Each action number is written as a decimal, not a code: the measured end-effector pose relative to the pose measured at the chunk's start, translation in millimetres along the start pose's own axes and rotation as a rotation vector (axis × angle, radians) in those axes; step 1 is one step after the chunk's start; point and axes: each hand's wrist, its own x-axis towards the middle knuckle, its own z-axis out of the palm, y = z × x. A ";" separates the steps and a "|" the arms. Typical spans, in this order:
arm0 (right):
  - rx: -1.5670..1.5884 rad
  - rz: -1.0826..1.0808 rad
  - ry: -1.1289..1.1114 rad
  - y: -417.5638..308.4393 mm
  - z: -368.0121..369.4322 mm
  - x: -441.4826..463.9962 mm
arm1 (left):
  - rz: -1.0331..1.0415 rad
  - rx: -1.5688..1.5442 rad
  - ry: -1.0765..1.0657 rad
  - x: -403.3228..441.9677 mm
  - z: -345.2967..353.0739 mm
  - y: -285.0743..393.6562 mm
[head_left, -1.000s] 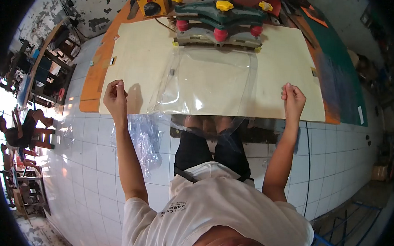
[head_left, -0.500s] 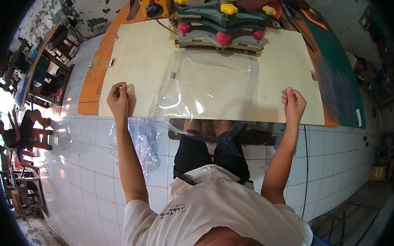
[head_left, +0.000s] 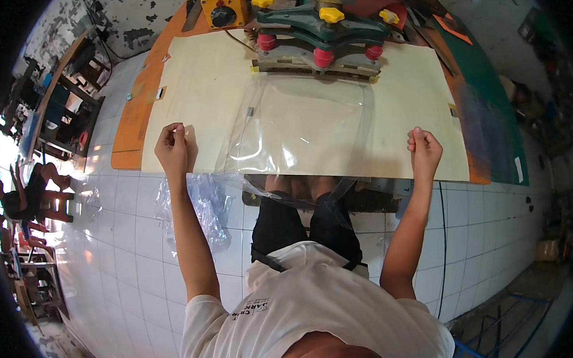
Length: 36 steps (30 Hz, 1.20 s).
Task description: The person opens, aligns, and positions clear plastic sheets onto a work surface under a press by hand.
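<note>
My left hand (head_left: 171,148) rests curled closed on the cream board (head_left: 195,79), left of a clear plastic sheet (head_left: 301,125). My right hand (head_left: 424,152) is likewise closed, near the board's right front part. Nothing shows in either hand, and neither touches the plastic. The sheet lies flat and shiny, its far edge at the jaw of a press (head_left: 318,36) with a green top, yellow knobs and red cylinders. Its near end hangs over the table edge above my lap. Whether the jaw clamps the sheet, I cannot tell.
A yellow control box (head_left: 225,8) with a black knob stands left of the press. A green mat (head_left: 503,124) with clear sheets lies at right. Crumpled clear plastic (head_left: 198,213) is on the tiled floor. Another person (head_left: 27,196) sits far left.
The view has shifted very slightly. Both hands stay closed in nearly the same places, and the plastic and the press look unmoved. The person at far left has shifted an arm.
</note>
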 end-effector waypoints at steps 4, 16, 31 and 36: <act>0.006 0.032 0.014 -2.1 1.9 -0.7 | 0.014 -0.035 0.010 -0.1 1.0 -4.1; -0.692 -0.028 -0.040 -14.0 55.2 30.5 | 0.028 -0.034 -0.008 -3.0 -0.7 -8.7; -0.430 0.357 -0.228 -7.3 119.4 88.7 | 0.030 -0.088 0.049 -8.0 2.3 -10.0; -0.624 0.184 -0.077 11.7 124.1 83.9 | 0.033 -0.059 0.050 -8.7 1.0 -12.1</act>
